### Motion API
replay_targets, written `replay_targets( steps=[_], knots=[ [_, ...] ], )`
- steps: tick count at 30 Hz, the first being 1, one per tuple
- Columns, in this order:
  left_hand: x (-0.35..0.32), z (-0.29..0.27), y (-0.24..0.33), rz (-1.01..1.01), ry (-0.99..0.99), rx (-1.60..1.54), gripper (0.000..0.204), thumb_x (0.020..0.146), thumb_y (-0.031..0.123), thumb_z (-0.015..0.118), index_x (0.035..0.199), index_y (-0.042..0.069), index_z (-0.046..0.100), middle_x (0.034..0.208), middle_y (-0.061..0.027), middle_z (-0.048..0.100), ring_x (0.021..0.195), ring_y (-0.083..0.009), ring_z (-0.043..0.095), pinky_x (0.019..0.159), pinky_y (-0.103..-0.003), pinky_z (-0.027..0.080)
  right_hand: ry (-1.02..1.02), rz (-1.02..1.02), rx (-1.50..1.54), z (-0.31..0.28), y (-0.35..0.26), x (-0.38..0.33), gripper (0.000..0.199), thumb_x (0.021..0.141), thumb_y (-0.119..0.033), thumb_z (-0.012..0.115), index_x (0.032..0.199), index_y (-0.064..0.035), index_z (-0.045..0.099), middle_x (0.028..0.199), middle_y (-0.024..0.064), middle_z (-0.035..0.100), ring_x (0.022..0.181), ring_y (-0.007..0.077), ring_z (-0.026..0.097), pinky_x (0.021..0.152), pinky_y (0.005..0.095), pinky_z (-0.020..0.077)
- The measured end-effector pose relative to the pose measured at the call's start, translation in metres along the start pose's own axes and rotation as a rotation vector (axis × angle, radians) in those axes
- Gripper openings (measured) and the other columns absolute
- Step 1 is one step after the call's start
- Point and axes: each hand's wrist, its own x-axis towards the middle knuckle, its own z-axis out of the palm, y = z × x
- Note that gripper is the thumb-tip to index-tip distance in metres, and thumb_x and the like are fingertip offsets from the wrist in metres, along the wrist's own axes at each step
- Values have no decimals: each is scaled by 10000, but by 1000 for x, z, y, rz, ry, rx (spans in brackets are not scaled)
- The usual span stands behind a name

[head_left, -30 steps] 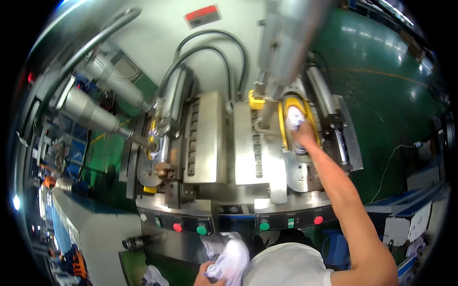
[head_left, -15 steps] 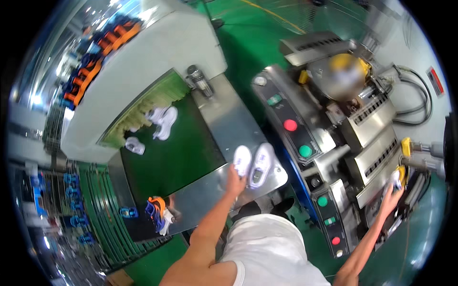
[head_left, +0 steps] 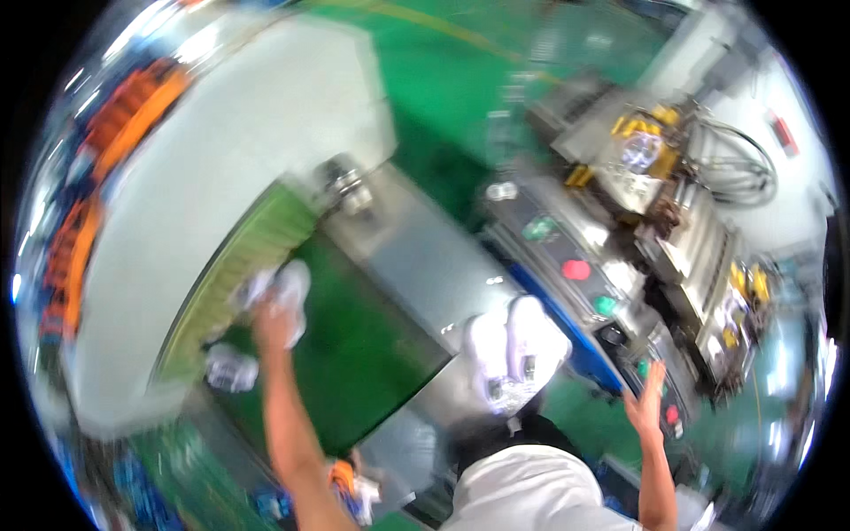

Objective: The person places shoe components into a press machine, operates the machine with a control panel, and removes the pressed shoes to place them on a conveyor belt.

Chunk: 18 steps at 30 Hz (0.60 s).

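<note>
My left hand point(head_left: 274, 323) reaches over the green conveyor belt point(head_left: 345, 310) and overlaps the white sneakers point(head_left: 293, 288) in front of the brush-like curtain. Motion smears its fingers, so their grip is unclear. Another white sneaker point(head_left: 232, 368) lies on the belt closer to me. On the metal ledge, a pair of white sneakers point(head_left: 505, 350) stands side by side with neither hand on it. My right hand point(head_left: 646, 403), fingers stretched out and nothing in them, is at the machine's near control panel, beside a green button point(head_left: 645, 368). Whether it touches the button cannot be made out.
A steel machine point(head_left: 699, 239) with yellow clamps and cables fills the right side. White shoes sit in its far station point(head_left: 639, 152) and near station point(head_left: 731, 320). A bottle point(head_left: 345, 184) stands on the metal ledge. An orange and blue shoe point(head_left: 345, 482) is near my left forearm.
My left hand has left the pair on the ledge and moved left to the belt. My right hand has let go of the shoe in the near station and moved to the panel. The view has shifted.
</note>
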Motion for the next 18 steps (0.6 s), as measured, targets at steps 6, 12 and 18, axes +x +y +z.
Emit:
replay_targets(
  steps=[6, 12, 18],
  knots=[
    [42, 60, -204, -94, -32, 373, 769, 803, 465, 728, 1290, -88, 509, 1232, -275, 569, 1130, -393, 556, 966, -452, 432, -281, 171, 53, 23, -53, -21, 799, 807, -286, 719, 1403, 91, 344, 1486, 346, 272, 1411, 461, 248, 1174, 450, 246],
    [-39, 33, -66, 99, -303, 492, 720, 810, 569, 679, 1165, -51, 592, 1010, -236, 675, 888, -393, 658, 774, -468, 520, -432, 230, 185, 35, -56, -70, 720, 840, -335, 687, 1339, 114, 427, 1410, 369, 381, 1356, 428, 373, 1136, 411, 327],
    [-162, 4, 57, -40, -575, 61, 648, 774, 384, 778, 1145, -109, 580, 1145, -300, 622, 1025, -407, 606, 906, -450, 474, -445, 41, 602, 17, -113, -25, 605, 919, -400, 616, 1328, 34, 509, 1332, 214, 558, 1223, 333, 556, 1033, 393, 447]
  ],
)
